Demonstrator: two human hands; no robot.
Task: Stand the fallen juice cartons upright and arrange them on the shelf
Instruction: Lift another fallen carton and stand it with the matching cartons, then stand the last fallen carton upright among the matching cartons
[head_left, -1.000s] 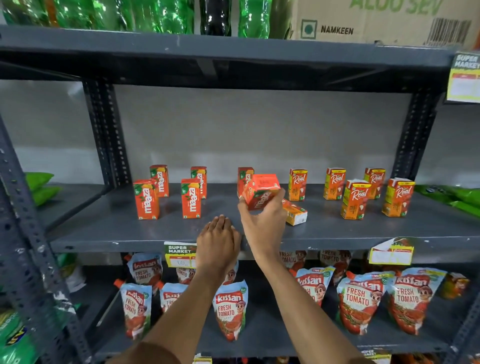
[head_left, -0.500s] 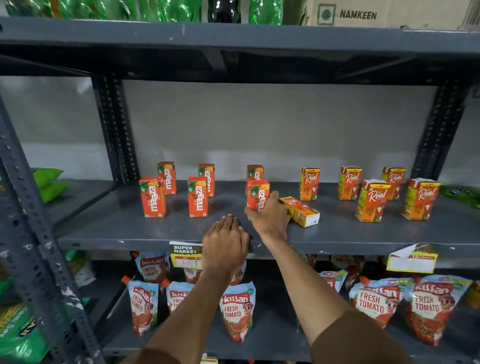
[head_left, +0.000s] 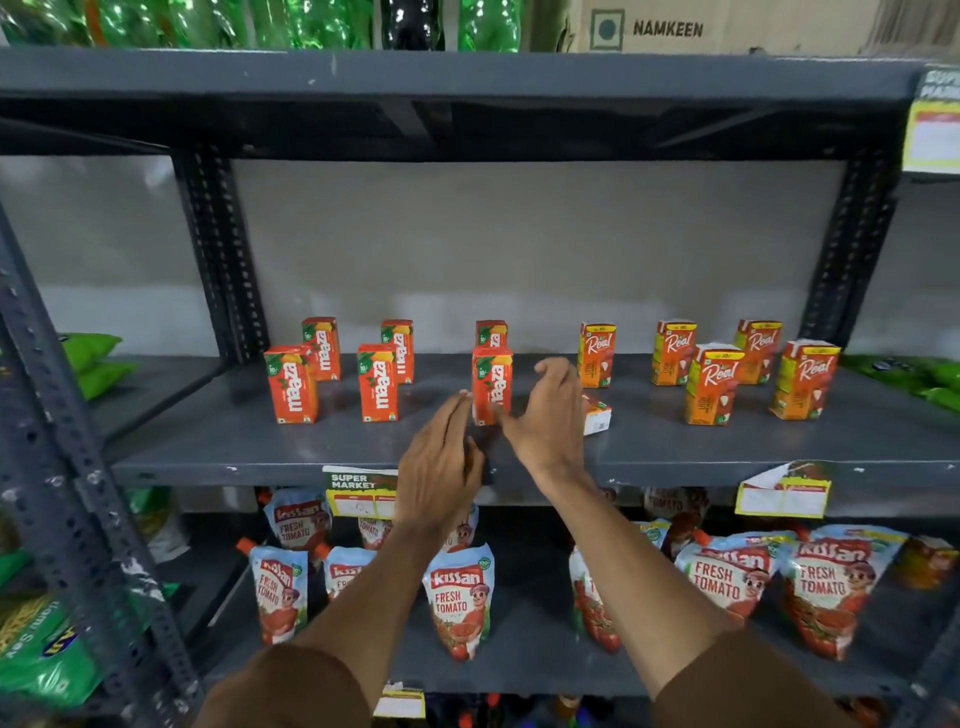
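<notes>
Green plastic bottles (head_left: 291, 23) and a cardboard box (head_left: 727, 26) printed NAMKEEN sit on the top tier of a grey metal rack. On the tier below the middle one, Kissan Fresh Tomato pouches (head_left: 458, 603) stand in loose rows. Yellow Super Market price tags (head_left: 358, 491) hang on the rack's front edges. Green packets (head_left: 88, 358) lie at far left.

1. Two bare forearms reach up from the bottom edge, each ending in a bare hand: the left hand (head_left: 441, 467) and the right hand (head_left: 550, 415).
2. Both upper arms wear plain brown fabric sleeves (head_left: 291, 691), pushed back near the elbows.
3. No rings, watch or bracelet show on the wrists or the fingers (head_left: 457, 410).
4. The sleeves carry no visible print or logo.
</notes>
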